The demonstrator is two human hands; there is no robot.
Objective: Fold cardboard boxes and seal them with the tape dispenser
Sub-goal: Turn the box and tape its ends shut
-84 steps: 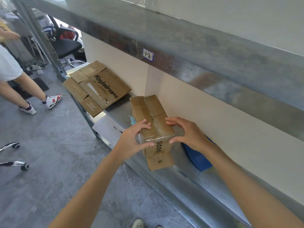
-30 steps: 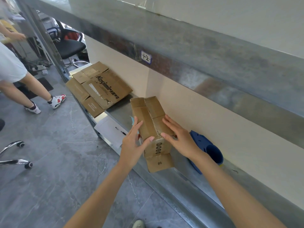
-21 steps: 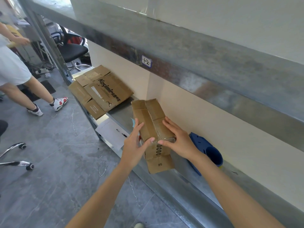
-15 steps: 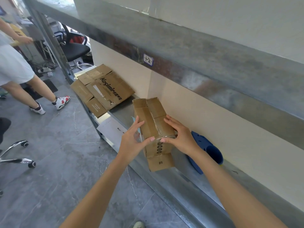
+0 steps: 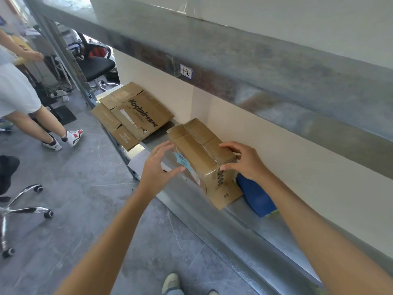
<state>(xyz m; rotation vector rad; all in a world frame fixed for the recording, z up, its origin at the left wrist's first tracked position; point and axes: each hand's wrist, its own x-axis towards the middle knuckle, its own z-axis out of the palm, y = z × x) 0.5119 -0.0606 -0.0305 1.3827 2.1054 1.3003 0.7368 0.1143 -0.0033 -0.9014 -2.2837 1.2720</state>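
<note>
R hand (image 5: 246, 161) grips small box (image 5: 202, 154); L hand (image 5: 157, 169) open beside it. Flattened carton (image 5: 136, 112) reads "Kosimir"; shelf tag (image 5: 185, 71) "+2".

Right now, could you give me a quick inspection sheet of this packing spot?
Surface: metal shelf, low against the wall.
Job's things: small cardboard box, flaps closed; flattened boxes behind; blue tape dispenser partly hidden.
Clutter: white sheet on the shelf edge.
Fingers: left hand open beside the box; right hand gripping its near corner.
Cables: tangle on the floor, far left.
Surroundings: bystander's legs, office chairs.
</note>
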